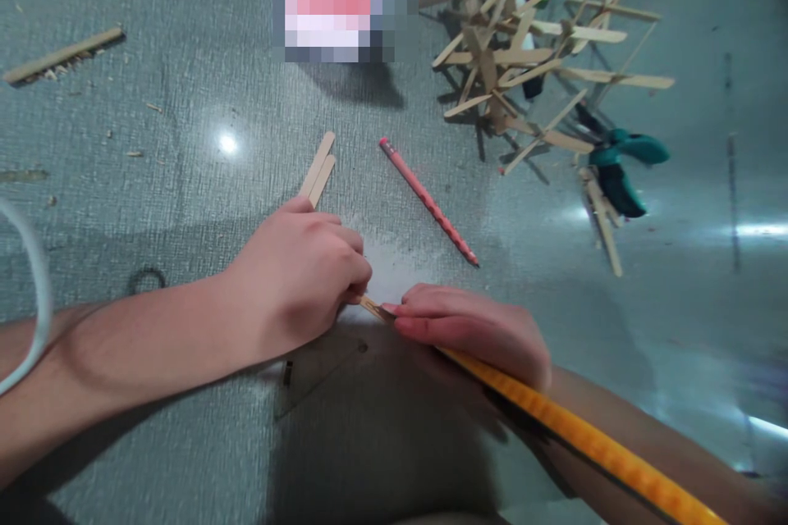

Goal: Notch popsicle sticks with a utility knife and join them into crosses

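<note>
Yellow ruler (591,443) lies under flat, open right hand (480,328); left hand (301,271) pinches stick (370,308); pencil (428,201) near ahead.

Head view: worn on the head — faces forward and steeply down.
Range: close over left hand (301,279), right hand (477,330) — grey tabletop (185,148) fills frame.

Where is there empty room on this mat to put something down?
Bare mat lies between the loose stick at top left and the left hand, with only tiny chips. More lies beyond the right hand, below the teal clamp. It is crowded around the stick pile, the pink pencil and both hands.
</note>
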Demonstrator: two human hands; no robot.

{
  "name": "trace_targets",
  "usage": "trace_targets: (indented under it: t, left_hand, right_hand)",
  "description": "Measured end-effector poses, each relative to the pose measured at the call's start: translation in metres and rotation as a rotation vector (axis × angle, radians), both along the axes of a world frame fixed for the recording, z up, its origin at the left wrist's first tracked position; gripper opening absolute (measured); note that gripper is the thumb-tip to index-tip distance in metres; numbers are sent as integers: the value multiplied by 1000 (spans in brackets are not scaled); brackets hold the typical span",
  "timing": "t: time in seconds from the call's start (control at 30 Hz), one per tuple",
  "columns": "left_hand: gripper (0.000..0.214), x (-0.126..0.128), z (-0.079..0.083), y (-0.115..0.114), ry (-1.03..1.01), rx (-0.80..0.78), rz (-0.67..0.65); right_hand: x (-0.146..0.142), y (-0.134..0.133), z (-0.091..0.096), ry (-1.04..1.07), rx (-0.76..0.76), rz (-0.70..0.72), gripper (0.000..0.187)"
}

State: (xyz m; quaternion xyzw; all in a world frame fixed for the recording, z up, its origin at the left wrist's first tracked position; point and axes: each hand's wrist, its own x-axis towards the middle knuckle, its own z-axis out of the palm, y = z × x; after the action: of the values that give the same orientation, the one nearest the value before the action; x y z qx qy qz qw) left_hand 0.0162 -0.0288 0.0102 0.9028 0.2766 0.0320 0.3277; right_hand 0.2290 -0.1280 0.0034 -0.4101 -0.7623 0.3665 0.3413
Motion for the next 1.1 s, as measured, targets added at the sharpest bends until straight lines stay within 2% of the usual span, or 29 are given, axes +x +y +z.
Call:
trace_targets:
  t: [0.13,0.33,0.57,0.87,1.1]
  left_hand:
    - [19,1,2,1,37,-7,-3]
    - [19,2,3,1,56,-19,0]
    - [18,0,0,0,15,-4,1]
    - [18,1,2,-1,13,-3,12]
    - [18,0,1,-1,4,2,9]
  right_hand:
    - [-1,-2,-4,36,-47,-59,22]
    - [0,1,-4,-1,-22,16,16]
    - [-1,1,-4,10,-26,1,12]
    - [-10,-3,3,-12,-11,-66,22]
    - [-3,-3,5,-64,1,-20,21]
